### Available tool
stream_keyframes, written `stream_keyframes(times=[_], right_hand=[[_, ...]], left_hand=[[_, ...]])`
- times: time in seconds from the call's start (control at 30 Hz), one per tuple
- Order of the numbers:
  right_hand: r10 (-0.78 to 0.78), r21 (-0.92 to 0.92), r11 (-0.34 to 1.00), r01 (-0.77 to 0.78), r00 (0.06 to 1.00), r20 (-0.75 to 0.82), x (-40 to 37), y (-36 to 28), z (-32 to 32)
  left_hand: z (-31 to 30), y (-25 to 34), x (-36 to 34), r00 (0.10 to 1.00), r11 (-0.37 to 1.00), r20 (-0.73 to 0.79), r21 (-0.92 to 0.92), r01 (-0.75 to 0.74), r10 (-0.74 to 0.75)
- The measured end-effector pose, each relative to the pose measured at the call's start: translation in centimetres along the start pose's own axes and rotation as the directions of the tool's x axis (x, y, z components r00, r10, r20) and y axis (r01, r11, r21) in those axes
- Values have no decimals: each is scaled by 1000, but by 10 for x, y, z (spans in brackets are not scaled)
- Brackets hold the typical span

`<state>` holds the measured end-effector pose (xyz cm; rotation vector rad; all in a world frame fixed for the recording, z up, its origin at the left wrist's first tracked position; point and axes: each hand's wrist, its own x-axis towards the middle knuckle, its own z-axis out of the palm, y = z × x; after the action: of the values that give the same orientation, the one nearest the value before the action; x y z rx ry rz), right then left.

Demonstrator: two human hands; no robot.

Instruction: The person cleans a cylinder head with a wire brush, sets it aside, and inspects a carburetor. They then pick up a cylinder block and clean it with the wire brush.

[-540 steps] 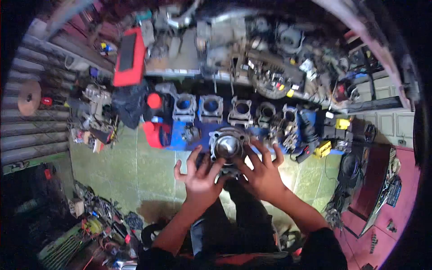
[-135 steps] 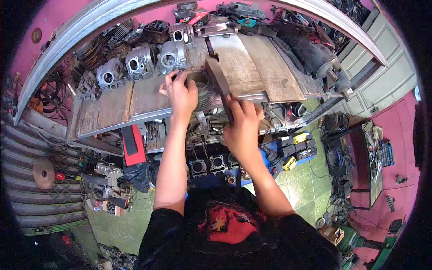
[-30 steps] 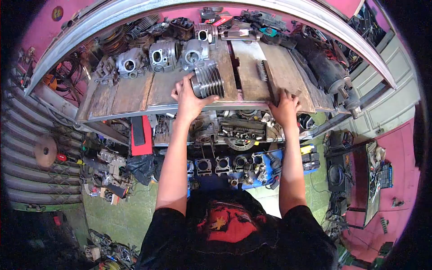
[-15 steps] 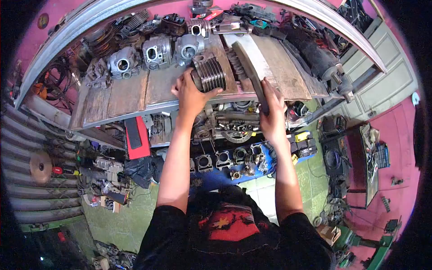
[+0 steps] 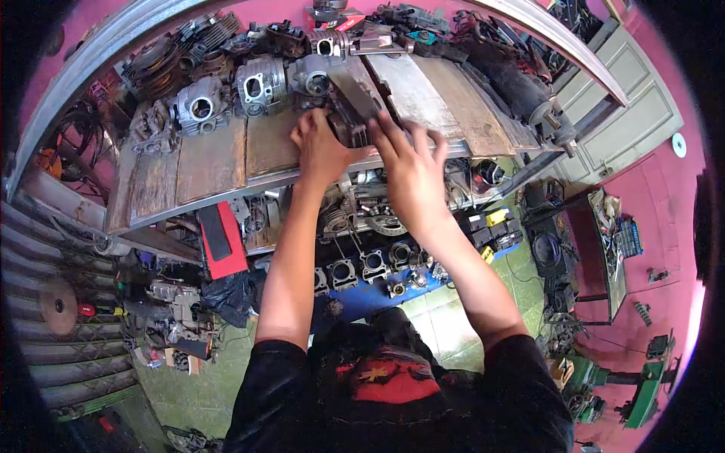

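Note:
On the plank shelf [image 5: 211,162], my left hand [image 5: 322,151] is wrapped round the near left side of a finned engine cylinder [image 5: 342,133]. A wire brush [image 5: 353,93] with a long flat back lies across the cylinder's top and right side, covering most of the fins. My right hand [image 5: 414,170] grips the near end of this brush, its fingers slightly blurred and partly spread. The bristles are hidden beneath the brush's back. Just behind the cylinder stands a grey cylinder head [image 5: 310,75].
More grey cylinder heads [image 5: 260,81] stand left along the shelf. A dark exhaust muffler [image 5: 521,94] lies at the right. Below, several cylinder blocks [image 5: 342,272] rest on a blue surface [image 5: 362,293]. A metal frame bar [image 5: 563,45] arches over the shelf.
My right hand has swung the wire brush left, from apart at the cylinder's right onto the cylinder. My left hand keeps its hold on the cylinder. The view has shifted slightly.

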<state>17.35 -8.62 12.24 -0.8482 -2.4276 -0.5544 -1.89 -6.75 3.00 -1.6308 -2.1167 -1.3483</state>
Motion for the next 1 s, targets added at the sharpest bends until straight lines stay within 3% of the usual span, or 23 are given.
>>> stream_keyframes(times=[0.2, 0.3, 0.43, 0.63, 0.77, 0.93, 1.0], right_hand=[[86, 158, 984, -82, 996, -23, 5, 2, 1], [75, 117, 990, -79, 997, 36, -44, -3, -41], [106, 72, 991, -112, 990, 89, -59, -13, -46], [73, 127, 990, -69, 997, -32, 33, -5, 15], [77, 105, 992, -69, 995, -68, -5, -5, -1], [295, 157, 939, -305, 952, 83, -71, -26, -54], [255, 112, 961, -254, 967, 10, -59, -25, -35]], left_hand=[[-7, 7, 3, 999, 1000, 18, 7, 28, -29], [-9, 7, 3, 999, 999, 28, -21, 36, -35], [-8, 4, 3, 999, 1000, 39, -17, -1, 2], [-5, 4, 3, 1000, 1000, -4, 11, -2, 2], [-7, 8, 2, 1000, 1000, -2, 20, 24, -24], [-7, 3, 6, 1000, 1000, 13, -3, -4, 4], [-4, 2, 2, 996, 997, -42, -28, -78, 76]])
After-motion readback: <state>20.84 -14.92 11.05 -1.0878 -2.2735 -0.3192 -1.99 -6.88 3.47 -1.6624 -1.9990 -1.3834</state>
